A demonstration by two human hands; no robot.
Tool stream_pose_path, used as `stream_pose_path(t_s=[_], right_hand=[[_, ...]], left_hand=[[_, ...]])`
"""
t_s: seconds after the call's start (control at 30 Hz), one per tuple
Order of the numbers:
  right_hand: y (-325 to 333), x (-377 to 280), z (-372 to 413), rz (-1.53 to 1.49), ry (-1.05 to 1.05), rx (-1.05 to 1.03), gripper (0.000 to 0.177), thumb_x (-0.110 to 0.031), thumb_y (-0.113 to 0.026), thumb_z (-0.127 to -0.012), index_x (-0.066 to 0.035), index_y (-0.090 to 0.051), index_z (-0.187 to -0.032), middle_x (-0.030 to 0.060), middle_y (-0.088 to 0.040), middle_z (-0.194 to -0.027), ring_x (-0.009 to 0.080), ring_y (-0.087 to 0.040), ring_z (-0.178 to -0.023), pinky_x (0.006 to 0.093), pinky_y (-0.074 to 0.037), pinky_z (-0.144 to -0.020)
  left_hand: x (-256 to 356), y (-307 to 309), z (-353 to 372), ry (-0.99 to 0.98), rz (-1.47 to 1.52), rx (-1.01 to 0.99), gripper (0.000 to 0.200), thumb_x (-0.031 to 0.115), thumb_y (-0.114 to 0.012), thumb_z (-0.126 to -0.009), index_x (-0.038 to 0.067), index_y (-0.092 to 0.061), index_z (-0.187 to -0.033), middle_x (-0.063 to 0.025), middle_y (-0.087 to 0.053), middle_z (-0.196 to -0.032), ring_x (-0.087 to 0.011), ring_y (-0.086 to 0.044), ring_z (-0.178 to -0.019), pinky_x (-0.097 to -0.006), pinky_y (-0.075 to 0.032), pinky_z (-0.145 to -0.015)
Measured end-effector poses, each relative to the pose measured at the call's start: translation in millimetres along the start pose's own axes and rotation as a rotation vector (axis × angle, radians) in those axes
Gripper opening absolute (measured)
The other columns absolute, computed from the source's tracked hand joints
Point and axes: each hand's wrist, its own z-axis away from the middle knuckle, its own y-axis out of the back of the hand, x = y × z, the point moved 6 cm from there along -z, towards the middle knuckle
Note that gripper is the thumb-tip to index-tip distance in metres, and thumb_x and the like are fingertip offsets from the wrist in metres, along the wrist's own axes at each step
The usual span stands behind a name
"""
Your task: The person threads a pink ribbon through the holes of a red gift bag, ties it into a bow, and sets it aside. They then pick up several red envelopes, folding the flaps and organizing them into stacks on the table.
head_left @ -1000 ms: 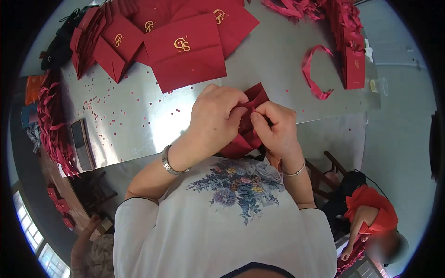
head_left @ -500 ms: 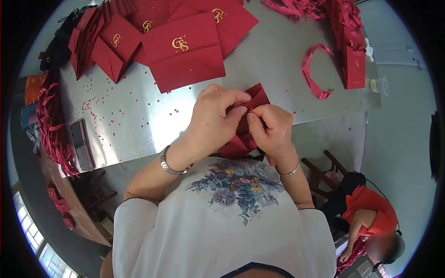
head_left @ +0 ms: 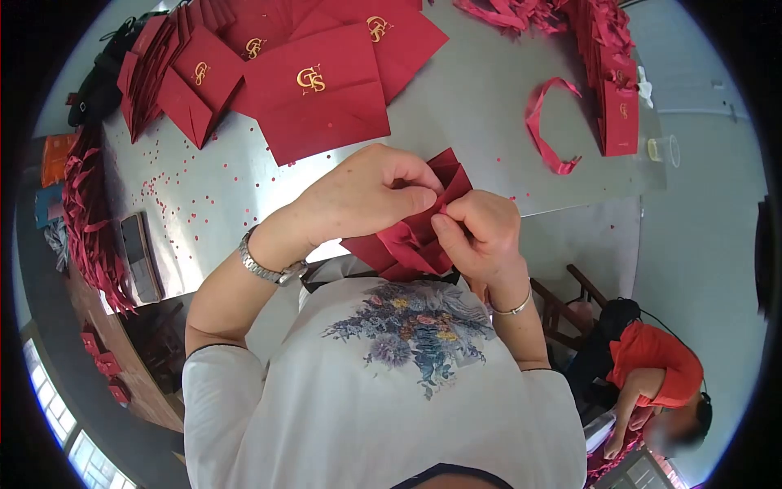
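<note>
Have two hands on one red bag [head_left: 450,169], in the centre of the frame at the near edge of the worktop [head_left: 481,81]. Pinch the bag's upper part with the left hand [head_left: 365,194], thumb and index fingers together on its edge; clamp the right hand's [head_left: 486,232] fingers on one ribbon [head_left: 401,238] just beside. Wear one watch [head_left: 262,267] on the left wrist, one bracelet [head_left: 515,308] on the right

Can count four gold logos on the pile of bags [head_left: 322,110] at upper left (too overlapped to number the bags themselves). See two more logos on the row of bags [head_left: 621,134] at upper right, with one loose ribbon [head_left: 533,122] to its left and one clear cup [head_left: 671,151] to its right. Find one phone [head_left: 140,257] at left, beside one bundle of ribbons [head_left: 91,232], plus one person in red [head_left: 658,363] at lower right
</note>
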Motion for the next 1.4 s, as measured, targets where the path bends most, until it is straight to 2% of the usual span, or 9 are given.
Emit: stream_pose_path(t_s=[0.2,0.27,0.47,0.63,0.8,0.97,1.0,1.17,1.4], right_hand=[[2,-4,-1,0.038,0.063,-0.039,0.015,-0.004,-0.070,-0.071,-0.005,-0.056,-0.067,0.0059,-0.052,-0.056,0.0227,-0.052,-0.049,0.0330,-0.038,-0.044],[2,-4,-1,0.035,0.067,-0.025,0.015,-0.004,-0.070,-0.071,-0.005,-0.056,-0.067,0.0055,-0.052,-0.057,0.0229,-0.052,-0.049,0.0332,-0.039,-0.044],[5,-3,3,0.091,-0.035,0.039,0.020,-0.010,-0.071,-0.074,-0.005,-0.054,-0.065,0.0069,-0.051,-0.056,0.0238,-0.051,-0.048,0.0330,-0.039,-0.044],[9,-1,7,0.150,-0.156,0.079,0.023,-0.015,-0.073,-0.075,-0.006,-0.054,-0.068,0.0071,-0.052,-0.057,0.0244,-0.052,-0.050,0.0338,-0.040,-0.045],[12,-11,4,0.172,-0.022,0.100,0.019,-0.014,-0.073,-0.075,-0.006,-0.056,-0.072,0.0067,-0.054,-0.061,0.0250,-0.054,-0.053,0.0348,-0.042,-0.048],[12,-2,6,0.134,0.011,0.094,0.019,-0.014,-0.073,-0.075,-0.006,-0.056,-0.075,0.0073,-0.055,-0.062,0.0251,-0.054,-0.054,0.0347,-0.042,-0.049],[12,0,7,0.115,-0.005,0.110,0.020,-0.015,-0.073,-0.075,-0.006,-0.056,-0.075,0.0074,-0.055,-0.062,0.0251,-0.054,-0.054,0.0347,-0.042,-0.049],[13,4,10,0.097,-0.081,0.124,0.020,-0.013,-0.071,-0.076,-0.006,-0.053,-0.074,0.0079,-0.053,-0.062,0.0260,-0.053,-0.054,0.0355,-0.042,-0.049],[9,7,6,0.031,-0.140,0.062,0.013,-0.007,-0.064,-0.078,-0.005,-0.052,-0.074,0.0091,-0.053,-0.065,0.0272,-0.053,-0.056,0.0368,-0.042,-0.052]], left_hand=[[-4,-1,-6,0.068,0.026,-0.033,0.015,0.011,-0.059,-0.089,-0.002,-0.064,-0.096,-0.0009,-0.063,-0.085,-0.0066,-0.055,-0.081,-0.0225,-0.045,-0.074],[-1,1,-7,-0.033,-0.035,-0.068,0.025,0.019,-0.058,-0.086,-0.001,-0.066,-0.098,-0.0110,-0.067,-0.080,-0.0163,-0.061,-0.074,-0.0293,-0.048,-0.070],[-5,-9,-6,0.041,0.006,-0.068,0.029,0.022,-0.058,-0.087,0.000,-0.066,-0.104,-0.0118,-0.067,-0.085,-0.0154,-0.062,-0.079,-0.0286,-0.048,-0.073],[-9,-10,-9,0.137,0.373,-0.090,0.020,0.012,-0.058,-0.091,-0.003,-0.066,-0.100,-0.0020,-0.066,-0.090,-0.0067,-0.057,-0.083,-0.0210,-0.046,-0.075],[-11,-9,-17,0.168,0.609,-0.196,0.016,0.010,-0.059,-0.090,-0.003,-0.066,-0.097,-0.0006,-0.066,-0.088,-0.0058,-0.057,-0.080,-0.0199,-0.046,-0.073],[-1,-8,-20,0.081,-0.003,-0.077,0.008,0.000,-0.056,-0.087,-0.001,-0.063,-0.091,0.0004,-0.064,-0.083,-0.0068,-0.056,-0.079,-0.0230,-0.046,-0.071],[-3,-10,-21,0.084,-0.003,-0.082,0.008,0.000,-0.056,-0.087,-0.001,-0.063,-0.091,0.0004,-0.064,-0.083,-0.0068,-0.056,-0.079,-0.0230,-0.046,-0.071],[23,-10,-18,-0.439,-0.270,0.068,0.015,-0.012,-0.057,-0.074,0.001,-0.058,-0.082,-0.0089,-0.060,-0.076,-0.0218,-0.058,-0.073,-0.0297,-0.047,-0.063],[21,-10,-13,-0.551,-0.427,0.139,0.020,-0.015,-0.057,-0.066,0.001,-0.059,-0.078,-0.0090,-0.058,-0.074,-0.0239,-0.057,-0.073,-0.0331,-0.046,-0.060]])
